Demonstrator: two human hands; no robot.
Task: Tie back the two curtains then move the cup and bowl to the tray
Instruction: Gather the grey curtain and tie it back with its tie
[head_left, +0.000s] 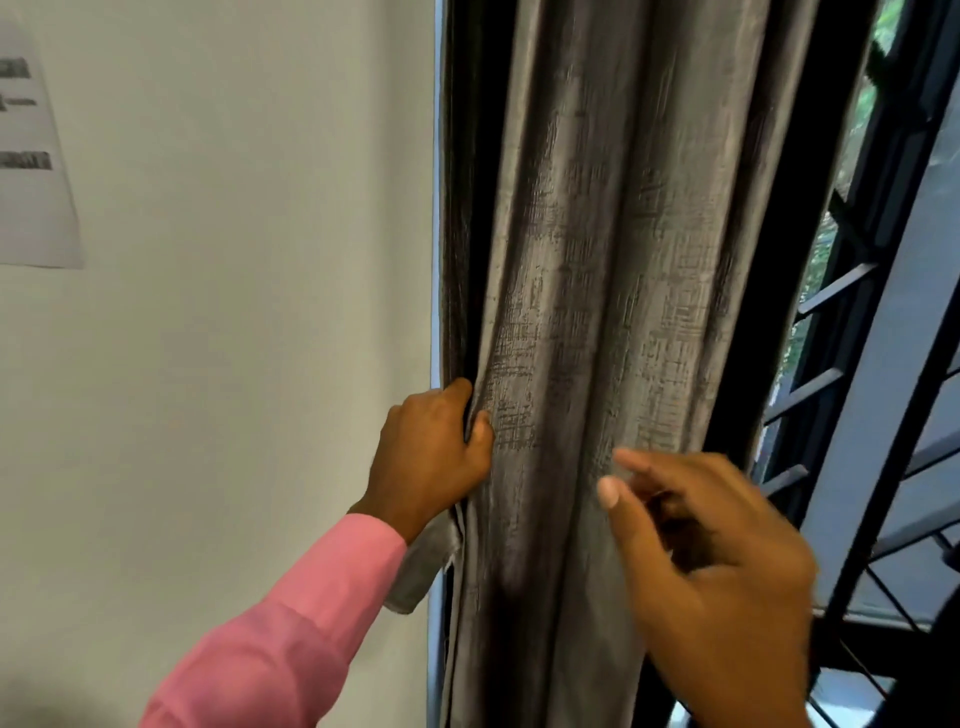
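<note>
Head view, grey curtain (587, 312) gathered in folds beside the white wall (234, 338), left hand (434, 452) clamped on its left edge (pink sleeve (291, 623)), right hand (717, 571) open, fingers spread just before the fabric, barred window (857, 364) behind.

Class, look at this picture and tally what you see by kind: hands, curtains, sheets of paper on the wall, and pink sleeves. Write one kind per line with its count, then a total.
Hands: 2 (left hand, right hand)
Curtains: 1 (grey curtain)
Sheets of paper: 1 (paper)
Pink sleeves: 1 (sleeve)
Total: 5
</note>
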